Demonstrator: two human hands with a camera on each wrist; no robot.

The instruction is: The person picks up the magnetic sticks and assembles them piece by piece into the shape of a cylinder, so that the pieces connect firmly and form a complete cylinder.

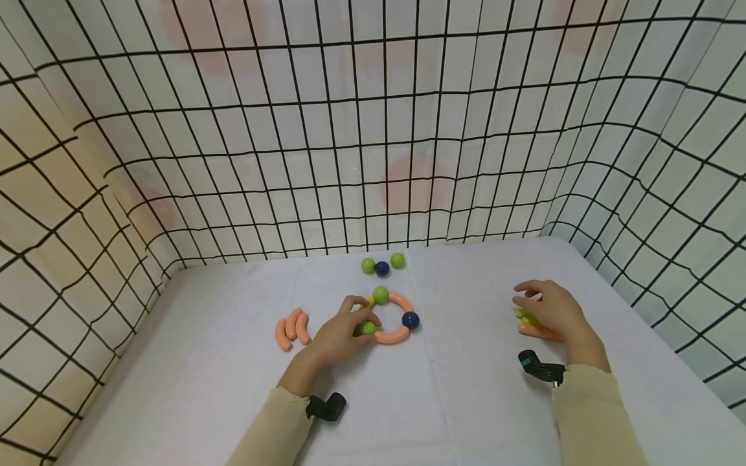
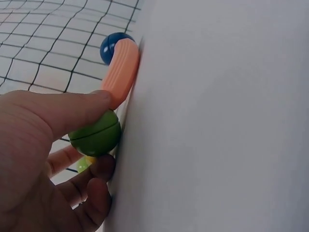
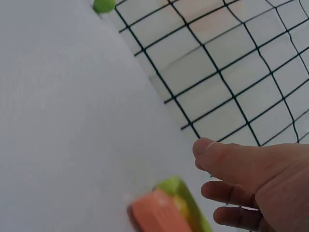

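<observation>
Orange pieces point(image 1: 293, 329): three, toward the left edge of the table point(image 1: 466, 388)
Left hand point(image 1: 344, 331): thumb and fingers clamped on a green ball point(image 2: 96, 137), in a ring point(image 1: 392, 336) mid-table
Balls point(image 1: 381, 268): three, near the back edge
Right hand point(image 1: 556, 312): fingers apart over coloured pieces point(image 1: 537, 331), toward the right edge

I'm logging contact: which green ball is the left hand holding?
The green ball at the near left of the ring, gripped by the left hand; the other three green balls sit farther back, outside its grip.
</observation>
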